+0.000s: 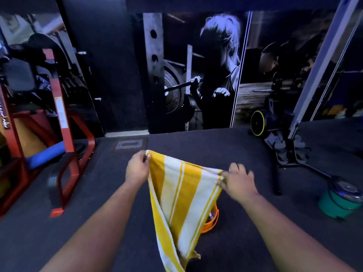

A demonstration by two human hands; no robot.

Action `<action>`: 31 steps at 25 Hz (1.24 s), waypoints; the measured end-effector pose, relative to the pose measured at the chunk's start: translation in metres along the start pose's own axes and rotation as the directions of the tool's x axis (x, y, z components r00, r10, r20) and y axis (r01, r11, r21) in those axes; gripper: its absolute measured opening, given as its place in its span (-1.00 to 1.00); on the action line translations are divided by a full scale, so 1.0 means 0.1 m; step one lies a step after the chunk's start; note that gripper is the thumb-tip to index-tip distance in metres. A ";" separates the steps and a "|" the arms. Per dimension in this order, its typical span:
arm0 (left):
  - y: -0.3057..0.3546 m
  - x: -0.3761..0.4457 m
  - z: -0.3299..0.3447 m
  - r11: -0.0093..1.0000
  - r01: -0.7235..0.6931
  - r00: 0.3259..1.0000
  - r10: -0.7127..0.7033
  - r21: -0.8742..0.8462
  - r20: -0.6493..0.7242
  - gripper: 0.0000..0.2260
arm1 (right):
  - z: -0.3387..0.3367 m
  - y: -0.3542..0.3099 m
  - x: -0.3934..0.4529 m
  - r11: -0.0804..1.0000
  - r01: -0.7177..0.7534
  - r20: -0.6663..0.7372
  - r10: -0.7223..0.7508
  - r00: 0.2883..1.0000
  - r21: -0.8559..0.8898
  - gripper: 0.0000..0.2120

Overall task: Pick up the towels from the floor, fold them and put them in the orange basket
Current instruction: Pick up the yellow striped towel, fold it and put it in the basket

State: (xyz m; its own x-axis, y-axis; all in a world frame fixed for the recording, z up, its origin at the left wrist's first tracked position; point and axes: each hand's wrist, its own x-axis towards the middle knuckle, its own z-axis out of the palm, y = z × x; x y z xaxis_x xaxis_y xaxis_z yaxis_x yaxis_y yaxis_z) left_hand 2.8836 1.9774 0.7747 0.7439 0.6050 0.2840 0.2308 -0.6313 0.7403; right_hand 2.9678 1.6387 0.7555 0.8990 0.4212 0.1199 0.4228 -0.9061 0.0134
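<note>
A yellow-and-white striped towel (pixel 181 195) hangs in the air in front of me, stretched between both hands and tapering down to a point near the bottom of the view. My left hand (pixel 137 167) pinches its upper left corner. My right hand (pixel 236 181) pinches the upper right edge, with the other fingers spread and blurred. Behind the hanging towel, only part of the orange basket (pixel 213 219) shows on the floor; the towel hides most of it.
Dark rubber gym floor (pixel 102 193) lies all round. A red-framed exercise machine (pixel 60 122) stands at the left. At the right stand a teal container with a metal lid (pixel 341 199), a black stand with pedals (pixel 288 152) and a yellow-rimmed wheel (pixel 258 123). A wall mural is straight ahead.
</note>
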 end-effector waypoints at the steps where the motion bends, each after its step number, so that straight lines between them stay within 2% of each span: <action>1: -0.04 0.01 0.03 0.998 0.063 0.998 -0.063 -0.008 -0.012 -0.81 | -0.10 0.00 0.08 1.000 -0.012 -0.064 0.012 0.998 0.009 -0.61; 3: 0.00 0.05 0.08 0.961 0.177 0.981 -0.190 -0.211 -0.043 -0.80 | -0.32 -0.03 0.19 0.989 -0.032 -0.147 0.053 0.988 0.142 -0.72; 6: 0.18 0.09 0.12 0.814 0.282 0.953 -0.300 -0.508 0.048 -0.80 | -0.54 -0.02 0.30 0.901 -0.047 -0.119 0.108 0.987 0.431 -0.82; 7: 0.19 0.11 0.14 0.785 0.294 0.948 -0.314 -0.545 0.060 -0.78 | -0.60 0.01 0.33 0.821 -0.025 -0.162 0.142 0.977 0.570 -0.79; 9: 0.20 0.11 0.13 0.751 0.286 0.943 -0.331 -0.595 0.036 -0.75 | -0.69 0.07 0.37 0.553 0.055 -0.264 0.304 0.915 0.831 -0.73; 10: 0.21 0.11 0.11 0.743 0.266 0.945 -0.328 -0.614 0.013 -0.74 | -0.71 0.11 0.39 0.455 0.075 -0.258 0.355 0.899 0.887 -0.71; 11: 0.21 0.12 0.11 0.745 0.262 0.946 -0.325 -0.613 0.008 -0.73 | -0.71 0.12 0.41 0.442 0.068 -0.236 0.337 0.911 0.894 -0.72; 13: 0.26 0.08 0.16 0.782 0.230 0.971 -0.227 -0.580 0.080 -0.75 | -0.56 0.05 0.39 0.537 0.035 -0.163 0.192 0.968 0.843 -0.74; 15: 0.42 -0.03 0.23 0.799 0.166 0.974 -0.041 -0.578 0.224 -0.82 | -0.38 -0.11 0.29 0.526 0.109 -0.146 0.029 0.989 0.843 -0.69; 16: 0.51 -0.07 0.26 0.798 0.133 0.957 0.051 -0.588 0.285 -0.85 | -0.32 -0.22 0.25 0.545 0.154 -0.151 -0.050 0.987 0.824 -0.59; 18: 0.67 -0.15 0.28 0.794 0.039 0.907 0.226 -0.606 0.354 -0.86 | -0.24 -0.41 0.21 0.649 0.232 -0.139 -0.192 0.971 0.725 -0.20; 20: 0.81 -0.19 0.22 0.789 -0.045 0.852 0.350 -0.612 0.389 -0.85 | -0.20 -0.57 0.18 0.695 0.291 -0.115 -0.290 0.950 0.658 -0.02; 23: 0.91 -0.15 0.08 0.815 -0.125 0.759 0.446 -0.566 0.474 -0.83 | -0.24 -0.70 0.16 0.716 0.334 -0.095 -0.352 0.931 0.613 -0.09; 25: 0.91 -0.11 0.00 0.826 -0.193 0.742 0.476 -0.529 0.472 -0.84 | -0.26 -0.80 0.17 0.712 0.331 -0.063 -0.376 0.925 0.619 -0.19; 28: 0.81 -0.08 -0.07 0.823 -0.283 0.833 0.465 -0.493 0.298 -0.79 | -0.18 -0.88 0.17 0.671 0.294 -0.008 -0.394 0.919 0.681 -0.34; 31: 0.56 -0.01 -0.14 0.879 -0.306 0.934 0.351 -0.366 0.062 -0.77 | -0.05 -0.83 0.07 0.616 0.275 -0.007 -0.401 0.916 0.738 -0.63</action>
State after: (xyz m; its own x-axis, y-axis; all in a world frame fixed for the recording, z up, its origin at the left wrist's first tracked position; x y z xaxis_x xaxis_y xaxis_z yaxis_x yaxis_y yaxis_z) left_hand 2.8874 1.9483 0.8245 0.8152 0.3134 0.4872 -0.2541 -0.5623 0.7869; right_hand 2.9386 1.7168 0.7602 0.6533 0.7488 0.1118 0.5924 -0.4136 -0.6914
